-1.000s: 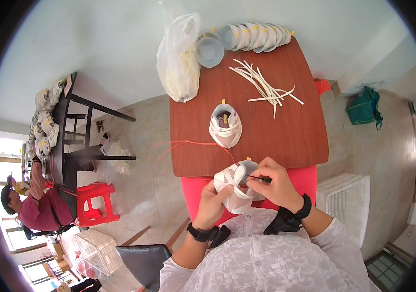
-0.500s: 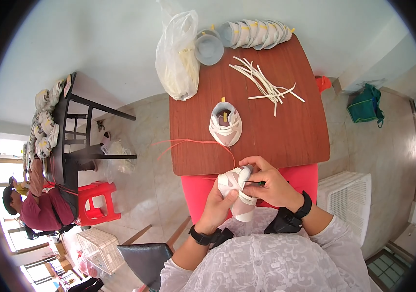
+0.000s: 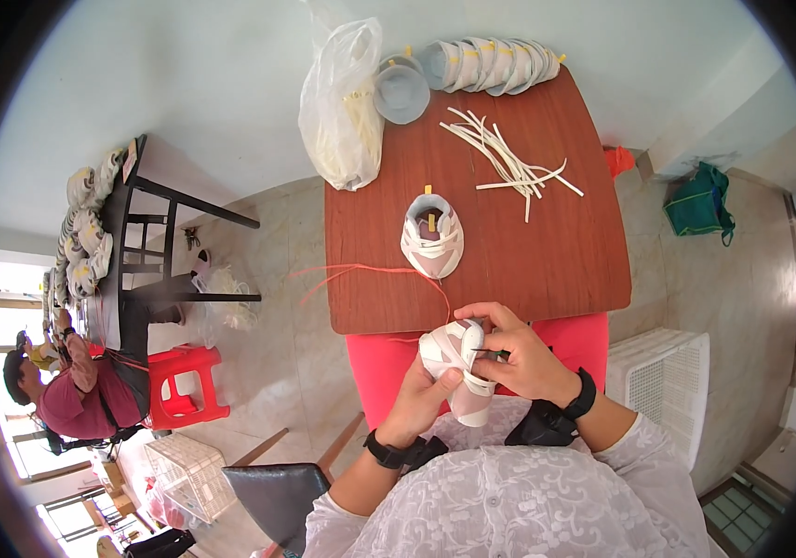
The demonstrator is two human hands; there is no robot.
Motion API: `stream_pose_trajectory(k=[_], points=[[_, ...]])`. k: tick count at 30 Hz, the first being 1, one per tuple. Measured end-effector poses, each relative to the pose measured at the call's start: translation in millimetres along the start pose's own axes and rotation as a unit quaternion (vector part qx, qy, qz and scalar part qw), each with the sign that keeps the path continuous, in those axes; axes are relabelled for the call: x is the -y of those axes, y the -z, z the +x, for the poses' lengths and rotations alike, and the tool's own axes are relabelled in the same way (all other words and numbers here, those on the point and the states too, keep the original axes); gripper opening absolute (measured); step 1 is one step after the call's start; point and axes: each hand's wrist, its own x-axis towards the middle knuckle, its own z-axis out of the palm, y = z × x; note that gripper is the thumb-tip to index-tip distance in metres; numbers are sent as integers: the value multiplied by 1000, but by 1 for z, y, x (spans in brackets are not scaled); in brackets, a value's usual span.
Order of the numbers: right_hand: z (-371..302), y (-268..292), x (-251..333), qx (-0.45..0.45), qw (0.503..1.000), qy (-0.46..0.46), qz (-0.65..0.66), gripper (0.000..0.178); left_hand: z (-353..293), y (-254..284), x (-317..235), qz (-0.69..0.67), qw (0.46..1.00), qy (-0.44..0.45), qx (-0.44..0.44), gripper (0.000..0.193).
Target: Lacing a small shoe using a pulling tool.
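Just off the table's near edge, my left hand (image 3: 419, 402) grips a small white and pink shoe upper (image 3: 470, 402), thumb pressed on its side. My right hand (image 3: 530, 358) pinches a thin dark tool (image 3: 491, 352), its tip against the shoe's opening; the exact kind cannot be made out. On the table ahead stands a second white and pink shoe upper (image 3: 451, 262) with yellow tabs and white laces threaded across it. A red cord (image 3: 361, 268) lies beside that shoe and curves down toward the one in my hands.
Loose white laces (image 3: 509, 167) lie on the brown table (image 3: 547, 270). Behind them are a row of nested shoe uppers (image 3: 500, 65) and a plastic bag (image 3: 347, 112). A white crate (image 3: 663, 391) stands right. Far left, a person (image 3: 91, 395) sits on a red stool (image 3: 184, 386).
The held shoe has shifted slightly right, and both hands keep their hold. The dark tool has changed its angle a little. At far left, the other person's arms and head have moved.
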Motion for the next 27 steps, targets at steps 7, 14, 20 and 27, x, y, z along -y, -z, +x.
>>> stream_pose_trajectory(k=[7,14,20,27], points=[[1,0,14,-30,995,56,-74,21,-3,0,6,-15,1000,7,-3,47],[-1,-8,17,-76,987,43,-132,20,-3,-13,6,2,995,-49,-82,37],[-4,-11,18,-81,988,-25,-132,22,-3,-11,8,-17,996,-39,-80,33],[-3,-7,7,-119,975,3,-189,21,-8,-11,4,-59,996,0,-62,31]])
